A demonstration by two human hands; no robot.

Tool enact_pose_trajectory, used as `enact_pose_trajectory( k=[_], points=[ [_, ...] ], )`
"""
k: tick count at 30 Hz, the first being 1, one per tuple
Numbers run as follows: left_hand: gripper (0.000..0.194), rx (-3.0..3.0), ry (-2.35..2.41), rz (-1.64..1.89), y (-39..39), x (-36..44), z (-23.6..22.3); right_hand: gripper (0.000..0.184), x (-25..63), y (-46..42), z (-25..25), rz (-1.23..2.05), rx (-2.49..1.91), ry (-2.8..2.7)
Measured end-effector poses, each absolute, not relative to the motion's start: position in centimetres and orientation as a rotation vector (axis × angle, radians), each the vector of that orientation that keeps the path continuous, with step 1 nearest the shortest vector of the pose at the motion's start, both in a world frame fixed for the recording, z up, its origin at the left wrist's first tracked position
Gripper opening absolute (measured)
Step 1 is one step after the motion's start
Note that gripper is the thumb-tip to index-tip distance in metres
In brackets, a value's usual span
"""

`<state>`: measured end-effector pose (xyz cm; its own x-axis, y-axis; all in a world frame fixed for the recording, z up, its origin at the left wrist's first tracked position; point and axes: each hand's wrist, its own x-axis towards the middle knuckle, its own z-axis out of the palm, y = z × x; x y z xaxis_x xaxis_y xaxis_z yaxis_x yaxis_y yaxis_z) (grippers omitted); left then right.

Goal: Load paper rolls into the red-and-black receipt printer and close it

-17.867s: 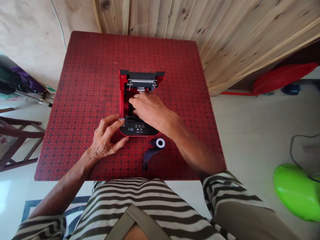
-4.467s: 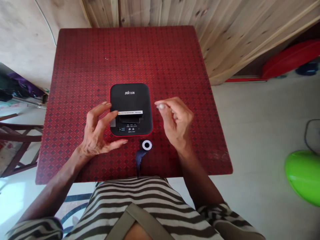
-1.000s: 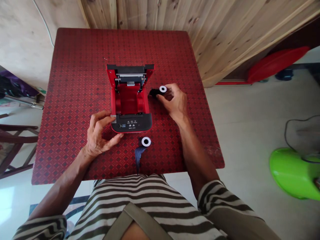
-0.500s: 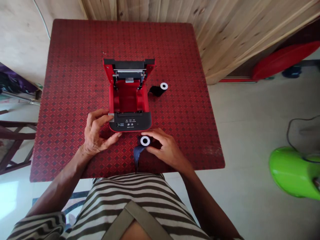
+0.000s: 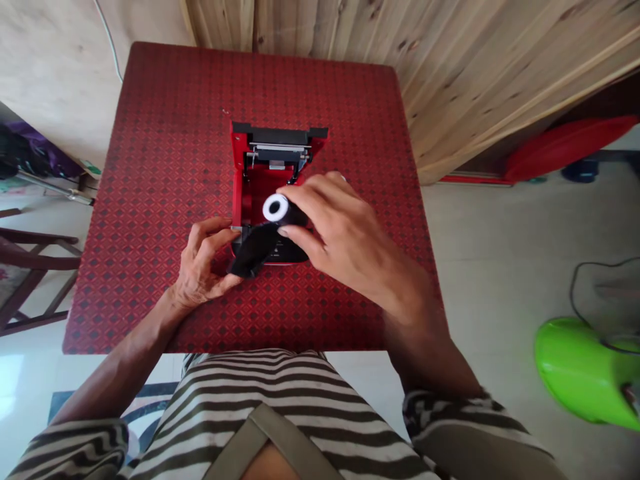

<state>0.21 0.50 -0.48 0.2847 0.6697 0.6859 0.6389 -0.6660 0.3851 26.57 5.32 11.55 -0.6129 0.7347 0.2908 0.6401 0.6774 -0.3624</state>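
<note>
Pinching the black roll (image 5: 291,213) above the open red-and-black device (image 5: 257,189), the right hand (image 5: 345,233) stands at four o'clock; the left hand (image 5: 205,263), thumb and fingers spread, contacts the device between seven and eight o'clock.

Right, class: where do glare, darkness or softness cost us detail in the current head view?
Head view: glare whitens the floor at lower left; same view, the roll's strip is nearly solid black; same view, the printer's panel lettering is unreadable.
</note>
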Motion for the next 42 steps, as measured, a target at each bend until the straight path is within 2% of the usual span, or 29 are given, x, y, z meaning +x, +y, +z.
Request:
enact_pose_trajectory(
  k=[3, 6, 9, 13, 23, 29, 33, 37, 40, 42],
  points=[
    [0.066, 2.474, 1.255, 1.361, 0.4, 0.2, -0.5, 0.021, 23.9, 7.3, 9.8, 0.16, -1.15, -2.608],
    [0.069, 2.447, 1.253, 1.35, 0.3, 0.3, -0.6, 0.026, 22.6, 8.2, 9.0, 0.105, -1.246, -2.718],
    [0.07, 2.424, 1.272, 1.335, 0.2, 0.3, -0.6, 0.029, 22.1, 8.7, 9.0, 0.134, -1.336, -2.781],
    [0.069, 2.429, 1.281, 1.324, 0.2, 0.3, -0.7, 0.023, 21.8, 9.7, 9.4, 0.227, -1.489, -2.824],
    [0.066, 2.469, 1.282, 1.333, 0.4, 0.3, -0.5, 0.032, 20.5, 10.8, 10.4, 0.328, -1.585, -2.968],
    [0.065, 2.482, 1.301, 1.324, 0.4, 0.3, -0.5, 0.039, 22.3, 10.3, 9.9, 0.451, -1.439, -2.826],
    [0.064, 2.452, 1.247, 1.324, 0.2, 0.1, 0.0, 0.046, 25.2, 8.6, 10.5, 0.616, -1.088, -2.633],
    [0.065, 2.378, 1.251, 1.314, 0.4, -0.3, 1.9, 0.04, 26.4, 7.2, 9.8, 0.687, -0.873, -2.519],
    [0.057, 2.3, 1.276, 1.331, 1.7, -0.5, 4.3, 0.02, 25.8, 6.7, 8.5, 0.608, -0.846, -2.478],
    [0.055, 2.278, 1.263, 1.347, 3.6, -0.5, 6.0, 0.015, 25.5, 6.5, 7.9, 0.544, -0.833, -2.453]
  ],
)
